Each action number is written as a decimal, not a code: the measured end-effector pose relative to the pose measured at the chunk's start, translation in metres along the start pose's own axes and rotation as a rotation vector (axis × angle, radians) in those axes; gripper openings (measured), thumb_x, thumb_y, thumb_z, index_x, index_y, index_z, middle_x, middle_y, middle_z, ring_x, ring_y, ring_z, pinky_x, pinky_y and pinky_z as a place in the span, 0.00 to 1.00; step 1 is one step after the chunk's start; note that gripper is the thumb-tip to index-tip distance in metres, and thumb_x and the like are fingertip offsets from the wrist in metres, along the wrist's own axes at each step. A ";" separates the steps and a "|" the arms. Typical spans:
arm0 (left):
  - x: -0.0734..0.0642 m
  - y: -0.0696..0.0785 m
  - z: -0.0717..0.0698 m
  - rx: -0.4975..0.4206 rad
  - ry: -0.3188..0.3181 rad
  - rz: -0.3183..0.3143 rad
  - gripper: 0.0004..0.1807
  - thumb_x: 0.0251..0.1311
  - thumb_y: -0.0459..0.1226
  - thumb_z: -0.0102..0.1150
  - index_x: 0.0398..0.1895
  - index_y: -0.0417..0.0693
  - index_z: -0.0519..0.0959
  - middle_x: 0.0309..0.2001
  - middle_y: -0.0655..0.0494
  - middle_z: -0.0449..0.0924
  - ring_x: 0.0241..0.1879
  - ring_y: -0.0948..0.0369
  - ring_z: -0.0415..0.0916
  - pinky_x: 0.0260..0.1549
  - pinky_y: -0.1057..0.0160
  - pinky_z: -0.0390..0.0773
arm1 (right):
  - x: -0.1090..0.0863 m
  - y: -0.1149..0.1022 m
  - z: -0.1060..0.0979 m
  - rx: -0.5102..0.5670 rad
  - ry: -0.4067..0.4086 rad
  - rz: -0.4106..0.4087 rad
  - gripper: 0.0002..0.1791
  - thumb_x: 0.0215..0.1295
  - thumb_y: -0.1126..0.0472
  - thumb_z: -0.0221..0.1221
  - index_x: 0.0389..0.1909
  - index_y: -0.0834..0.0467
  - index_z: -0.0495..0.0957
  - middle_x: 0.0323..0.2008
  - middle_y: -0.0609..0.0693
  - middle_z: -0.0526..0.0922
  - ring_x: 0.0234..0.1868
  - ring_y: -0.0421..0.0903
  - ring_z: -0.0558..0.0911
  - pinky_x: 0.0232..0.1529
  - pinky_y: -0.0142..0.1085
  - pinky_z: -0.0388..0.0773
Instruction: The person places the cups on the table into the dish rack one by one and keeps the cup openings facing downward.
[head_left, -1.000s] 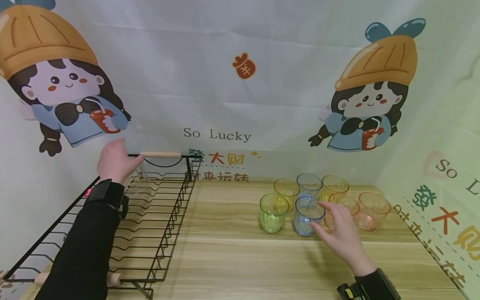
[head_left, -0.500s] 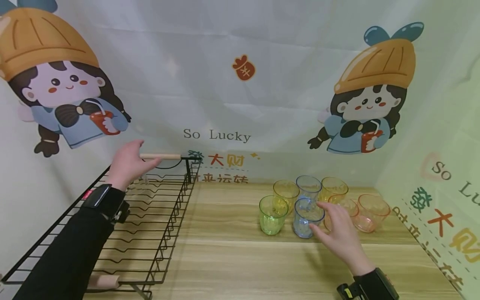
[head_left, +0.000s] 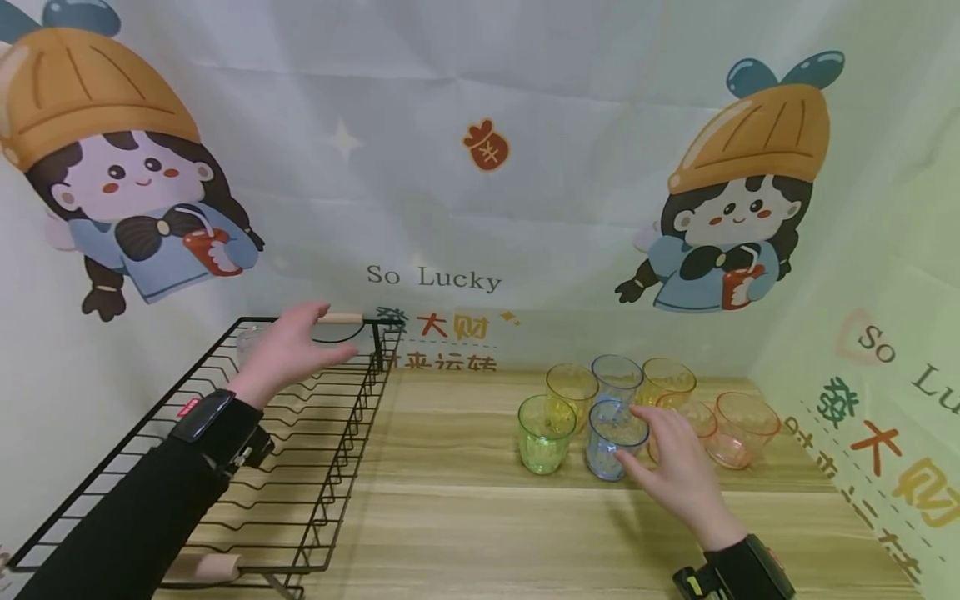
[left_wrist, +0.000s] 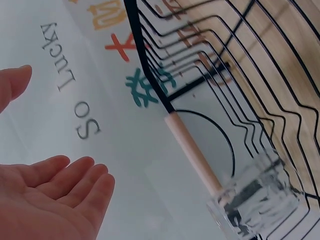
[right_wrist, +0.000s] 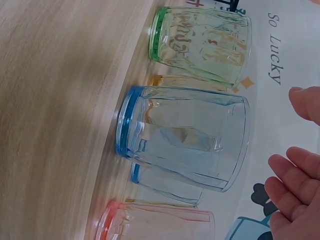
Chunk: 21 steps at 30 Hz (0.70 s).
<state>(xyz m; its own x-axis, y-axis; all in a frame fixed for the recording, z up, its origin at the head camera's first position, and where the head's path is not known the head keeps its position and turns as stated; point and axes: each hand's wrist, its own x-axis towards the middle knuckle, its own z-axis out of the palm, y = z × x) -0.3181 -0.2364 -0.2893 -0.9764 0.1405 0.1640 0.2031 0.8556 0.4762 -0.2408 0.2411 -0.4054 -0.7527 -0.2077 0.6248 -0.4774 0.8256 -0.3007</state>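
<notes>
My left hand [head_left: 288, 352], fingers spread and holding nothing, hovers over the far end of a black wire dish rack [head_left: 330, 467]. A clear glass [left_wrist: 257, 200] sits in that far corner beside the wooden handle; in the head view the hand partly hides it. On the right, my right hand [head_left: 682, 475] has its thumb and fingers parted beside the rim of the front blue glass [head_left: 617, 442]. In the right wrist view a gap shows between the fingertips and that blue glass [right_wrist: 185, 135], which stands upright. Just left of it is a green glass [head_left: 547, 437].
Behind and beside the front blue glass stand a second blue glass [head_left: 617, 375], yellow glasses [head_left: 572, 385] and reddish glasses [head_left: 742, 429], close together. They rest on a wood-grain table [head_left: 480, 533]. A printed cloth [head_left: 420, 192] hangs behind and to the right.
My left hand has moved right and slightly nearer, away from the clear glass, which stays in the rack's far corner. My right hand has stayed almost still beside the blue glass.
</notes>
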 end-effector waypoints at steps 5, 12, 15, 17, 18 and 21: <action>-0.007 0.007 0.010 -0.024 -0.033 0.038 0.53 0.56 0.60 0.58 0.74 0.39 0.48 0.72 0.34 0.51 0.70 0.37 0.49 0.67 0.38 0.59 | 0.000 0.002 0.002 -0.026 0.004 -0.024 0.35 0.45 0.58 0.72 0.55 0.68 0.71 0.51 0.63 0.79 0.53 0.61 0.75 0.61 0.58 0.65; -0.021 0.020 0.021 -0.029 -0.065 0.135 0.49 0.57 0.56 0.60 0.74 0.41 0.50 0.72 0.36 0.52 0.70 0.39 0.52 0.68 0.40 0.59 | -0.001 0.001 0.002 -0.050 -0.005 -0.039 0.35 0.46 0.57 0.71 0.55 0.68 0.71 0.51 0.62 0.79 0.54 0.60 0.75 0.62 0.58 0.65; -0.025 0.029 0.023 -0.022 -0.082 0.157 0.49 0.56 0.54 0.61 0.74 0.41 0.51 0.71 0.35 0.53 0.69 0.39 0.53 0.67 0.40 0.61 | 0.000 0.001 0.002 -0.063 -0.010 -0.042 0.35 0.46 0.57 0.72 0.55 0.67 0.72 0.51 0.62 0.79 0.53 0.60 0.76 0.62 0.57 0.66; -0.027 0.035 0.025 -0.023 -0.094 0.163 0.49 0.56 0.54 0.62 0.74 0.42 0.51 0.71 0.35 0.53 0.69 0.38 0.53 0.67 0.40 0.60 | 0.001 0.000 0.001 -0.074 -0.015 -0.037 0.35 0.46 0.57 0.72 0.55 0.67 0.72 0.51 0.62 0.80 0.53 0.59 0.76 0.60 0.56 0.68; -0.027 0.037 0.025 -0.023 -0.101 0.166 0.48 0.56 0.53 0.62 0.74 0.42 0.51 0.72 0.36 0.53 0.70 0.38 0.53 0.67 0.40 0.60 | 0.001 -0.001 0.002 -0.080 -0.020 -0.034 0.35 0.46 0.57 0.72 0.55 0.67 0.72 0.51 0.61 0.80 0.53 0.59 0.76 0.60 0.56 0.68; -0.030 0.042 0.028 -0.021 -0.116 0.181 0.48 0.56 0.52 0.62 0.74 0.43 0.51 0.72 0.36 0.53 0.70 0.39 0.52 0.67 0.40 0.60 | 0.002 -0.002 0.002 -0.097 -0.033 -0.027 0.36 0.46 0.56 0.72 0.56 0.66 0.72 0.51 0.62 0.80 0.53 0.59 0.76 0.58 0.55 0.70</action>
<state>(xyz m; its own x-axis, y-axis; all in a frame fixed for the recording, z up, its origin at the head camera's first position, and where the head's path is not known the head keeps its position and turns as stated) -0.2824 -0.1909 -0.2989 -0.9254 0.3485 0.1490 0.3766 0.8008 0.4658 -0.2422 0.2379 -0.4050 -0.7553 -0.2460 0.6074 -0.4526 0.8661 -0.2121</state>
